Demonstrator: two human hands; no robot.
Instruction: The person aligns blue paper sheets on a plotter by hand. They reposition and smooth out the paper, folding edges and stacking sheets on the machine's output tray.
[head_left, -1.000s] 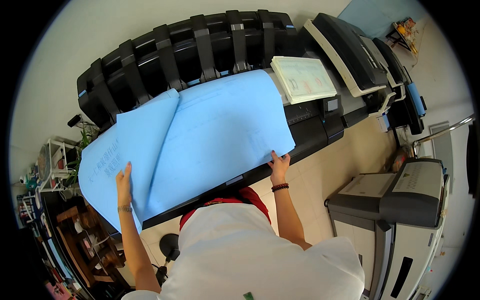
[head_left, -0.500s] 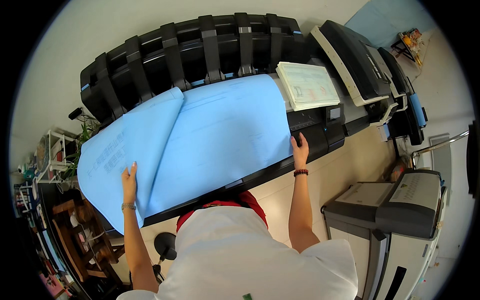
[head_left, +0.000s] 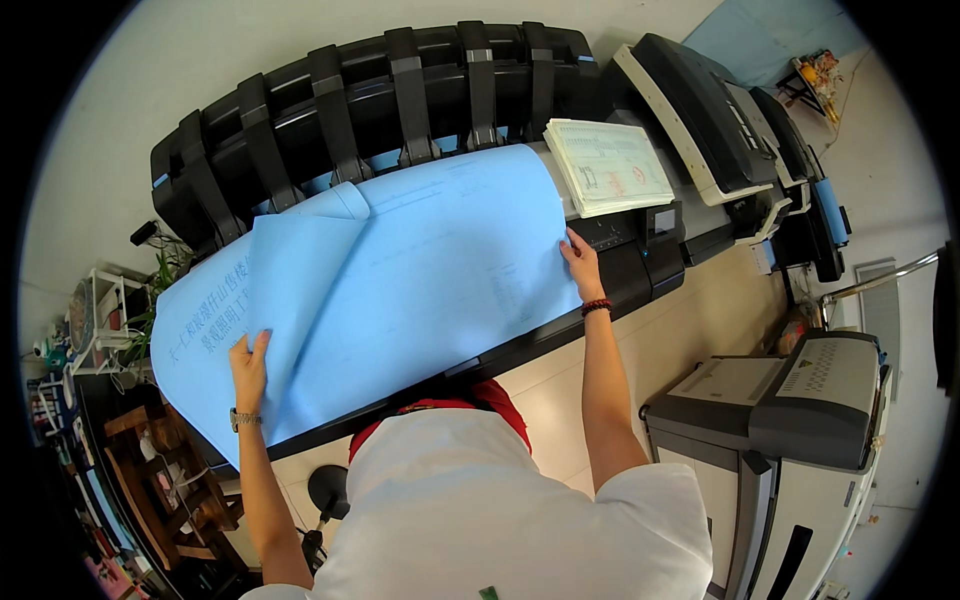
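Note:
Large blue paper sheets (head_left: 450, 250) spread over the top of a black wide-format printer (head_left: 612, 230). On the left a corner is folded back over itself, beside faint printed lines of writing. My left hand (head_left: 250, 365), with a watch on its wrist, is closed on the folded-over paper, thumb up. At the right edge of the sheets, my right hand (head_left: 582, 262) pinches the border between thumb and fingers; a beaded bracelet circles that wrist. The undersides of both grips are hidden.
A stack of printed papers (head_left: 610, 168) lies on the printer's right end, beside a black and white machine (head_left: 700, 120). Black curved arms (head_left: 408, 90) rise along the back. A grey machine (head_left: 765, 410) stands at right, wooden shelving (head_left: 150, 470) at lower left.
My right hand has moved up and left along the paper's right edge and closed on it. My left hand has shifted slightly left, and the folded corner sits differently, baring more writing.

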